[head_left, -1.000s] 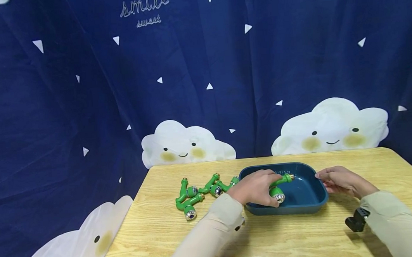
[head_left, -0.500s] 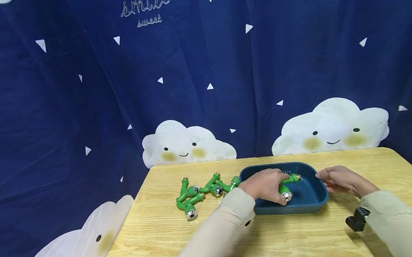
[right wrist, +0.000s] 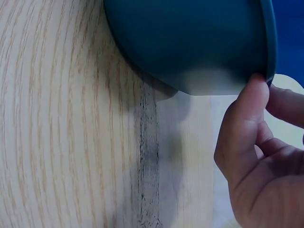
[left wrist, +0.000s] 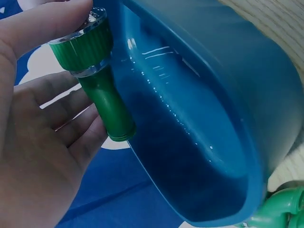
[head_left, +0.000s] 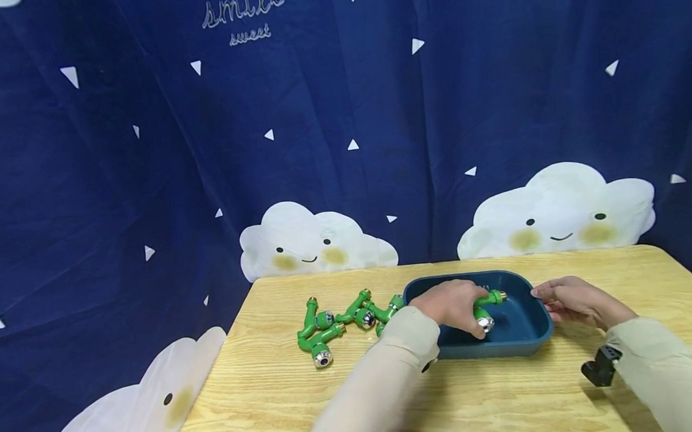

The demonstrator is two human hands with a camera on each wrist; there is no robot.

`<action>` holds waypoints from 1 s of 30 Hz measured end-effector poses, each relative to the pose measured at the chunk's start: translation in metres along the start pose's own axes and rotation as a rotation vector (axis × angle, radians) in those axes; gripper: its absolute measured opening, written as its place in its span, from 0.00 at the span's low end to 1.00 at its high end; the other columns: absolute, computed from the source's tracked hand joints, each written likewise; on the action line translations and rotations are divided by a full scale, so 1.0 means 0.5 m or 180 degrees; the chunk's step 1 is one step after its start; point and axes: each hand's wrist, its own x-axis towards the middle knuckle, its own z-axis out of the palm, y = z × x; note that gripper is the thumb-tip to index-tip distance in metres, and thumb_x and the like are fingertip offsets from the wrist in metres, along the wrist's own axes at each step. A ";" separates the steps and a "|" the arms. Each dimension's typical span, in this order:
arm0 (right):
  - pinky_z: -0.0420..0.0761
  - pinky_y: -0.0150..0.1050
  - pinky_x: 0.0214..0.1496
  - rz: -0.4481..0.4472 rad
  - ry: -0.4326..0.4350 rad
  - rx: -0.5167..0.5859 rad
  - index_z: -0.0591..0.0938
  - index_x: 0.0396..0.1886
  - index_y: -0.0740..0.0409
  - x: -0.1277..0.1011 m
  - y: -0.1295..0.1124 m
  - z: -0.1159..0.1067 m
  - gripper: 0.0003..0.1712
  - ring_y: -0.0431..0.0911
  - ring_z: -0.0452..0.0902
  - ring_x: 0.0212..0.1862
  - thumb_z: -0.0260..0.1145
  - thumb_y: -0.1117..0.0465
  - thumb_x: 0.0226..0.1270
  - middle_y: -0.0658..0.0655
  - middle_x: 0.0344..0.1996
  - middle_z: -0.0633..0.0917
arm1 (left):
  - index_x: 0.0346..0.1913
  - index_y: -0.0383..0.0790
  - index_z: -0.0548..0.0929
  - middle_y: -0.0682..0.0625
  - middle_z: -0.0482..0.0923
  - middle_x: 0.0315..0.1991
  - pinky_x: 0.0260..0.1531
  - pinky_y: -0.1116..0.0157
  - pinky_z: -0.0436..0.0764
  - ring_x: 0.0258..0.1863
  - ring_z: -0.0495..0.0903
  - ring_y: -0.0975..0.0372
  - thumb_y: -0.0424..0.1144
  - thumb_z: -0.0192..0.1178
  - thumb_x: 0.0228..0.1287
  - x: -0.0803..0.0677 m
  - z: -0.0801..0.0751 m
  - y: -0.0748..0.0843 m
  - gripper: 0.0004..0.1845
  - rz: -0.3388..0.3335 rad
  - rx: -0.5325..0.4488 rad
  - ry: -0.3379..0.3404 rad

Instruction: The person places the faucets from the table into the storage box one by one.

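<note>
My left hand reaches into the dark blue tray and holds a green pipe fitting with a silver end just above the tray floor. In the left wrist view the thumb and fingers grip the green fitting over the tray's inside. My right hand rests at the tray's right rim; in the right wrist view its fingertips touch the tray's outer wall. Several more green fittings lie on the wooden table left of the tray.
The light wooden table stands in front of a dark blue curtain with white clouds. A small black camera mount sits under my right wrist. Bare wood lies beside the tray.
My left hand has carried the green fitting a little further right and lower into the tray. The right hand has stayed at the rim.
</note>
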 end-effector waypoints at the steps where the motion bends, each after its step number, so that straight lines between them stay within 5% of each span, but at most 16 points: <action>1: 0.85 0.32 0.35 0.0002 0.0003 -0.0002 0.60 0.68 0.81 0.000 -0.001 0.000 0.31 0.35 0.82 0.29 0.50 0.60 0.78 0.48 0.28 0.84 | 0.60 0.57 0.78 0.64 0.74 0.39 0.35 0.75 0.72 0.38 0.72 0.70 0.53 0.73 0.51 0.001 -0.001 0.001 0.30 0.0004 -0.0019 -0.0006; 13: 0.85 0.31 0.33 0.0008 0.0028 0.0013 0.59 0.68 0.82 -0.003 -0.006 0.002 0.31 0.35 0.82 0.28 0.51 0.61 0.78 0.47 0.28 0.84 | 0.61 0.58 0.77 0.64 0.75 0.41 0.35 0.77 0.72 0.38 0.72 0.72 0.52 0.74 0.50 0.026 0.005 0.016 0.32 -0.0067 -0.0177 -0.0098; 24: 0.85 0.31 0.33 0.0051 0.0036 0.0012 0.61 0.67 0.82 -0.002 -0.006 0.006 0.30 0.35 0.82 0.28 0.51 0.61 0.77 0.48 0.29 0.84 | 0.67 0.65 0.73 0.65 0.78 0.46 0.35 0.72 0.75 0.39 0.74 0.71 0.52 0.74 0.51 0.041 0.007 0.034 0.37 -0.0485 -0.0502 -0.0270; 30: 0.85 0.31 0.33 0.0095 0.0057 -0.0030 0.63 0.66 0.82 0.000 -0.007 0.003 0.29 0.36 0.82 0.29 0.50 0.61 0.78 0.48 0.29 0.84 | 0.68 0.66 0.73 0.66 0.77 0.48 0.36 0.74 0.74 0.39 0.74 0.72 0.52 0.73 0.52 0.051 0.016 0.049 0.37 -0.0409 -0.0427 -0.0335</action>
